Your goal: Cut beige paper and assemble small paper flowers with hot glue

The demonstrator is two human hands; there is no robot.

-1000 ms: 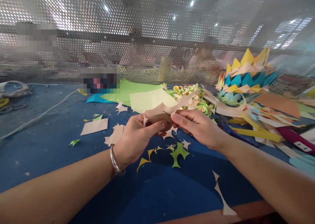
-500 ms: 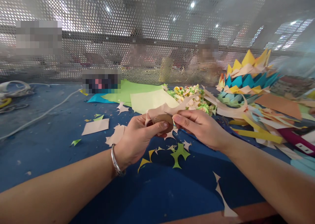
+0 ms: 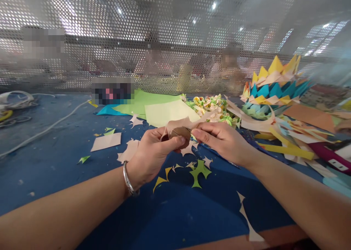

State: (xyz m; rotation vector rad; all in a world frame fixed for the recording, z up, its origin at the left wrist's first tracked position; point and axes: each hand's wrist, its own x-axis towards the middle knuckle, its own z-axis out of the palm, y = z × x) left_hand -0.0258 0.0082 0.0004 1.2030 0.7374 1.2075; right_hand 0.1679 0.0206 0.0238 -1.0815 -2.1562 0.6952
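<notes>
The left hand (image 3: 152, 155), a silver bracelet (image 3: 127, 179) on its wrist, has thumb and fingers pinched on the near end of a pale peach paper piece (image 3: 184, 124), and the right hand (image 3: 222, 142) meets it from the other side, its fingertips closed on the same piece, so the two hands nearly touch above the blue table (image 3: 60, 158). The paper is held a little above the table surface at the middle of the view, its cut strip trailing away to the right toward a heap of small folded paper flowers (image 3: 212, 106); the part between the fingers looks darker and curled, though its exact shape cannot be made out. At the far left lie a white cord (image 3: 44, 130) and some blurred gear. Nearer the hands, a beige paper rectangle (image 3: 105, 141) lies flat, with green sheets (image 3: 142, 100) and a pale yellow sheet (image 3: 168, 112) behind it. Under the hands sit cut scraps, among them a green star-shaped offcut (image 3: 199, 171) and a yellow sliver (image 3: 159, 182). At the right stands a stack of blue, yellow and peach pointed paper shapes (image 3: 271, 85), with yellow strips (image 3: 287, 149) lying just in front of it. A perforated metal screen (image 3: 164, 41) closes off the back of the table.
</notes>
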